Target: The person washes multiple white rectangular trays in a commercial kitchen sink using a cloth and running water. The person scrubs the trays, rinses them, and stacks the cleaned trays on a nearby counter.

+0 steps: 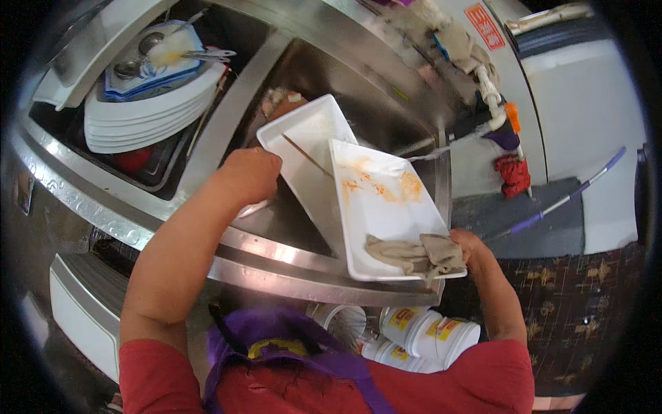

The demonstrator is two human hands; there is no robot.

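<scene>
A white rectangular tray (382,217) with orange food residue tilts over the right sink basin. My right hand (464,246) grips its near right corner, and a wet greyish-brown cloth (414,253) lies bunched there inside the tray. Under it, partly covered, is a second white tray (305,160) with a thin brown stick (305,152) in it. Beside that tray's left edge is my left hand (253,173), fingers curled; its grip is hidden. Just below this hand, part of a white object (253,208) shows. A water stream (439,152) runs from the tap toward the trays.
Stacked white plates (150,127) fill the left basin, topped by blue-edged dishes (155,85) and ladles (151,42). Food scraps (282,101) lie in the right basin. White pipes with an orange-handled valve (511,116) stand at right. Plastic buckets (439,334) sit below the sink.
</scene>
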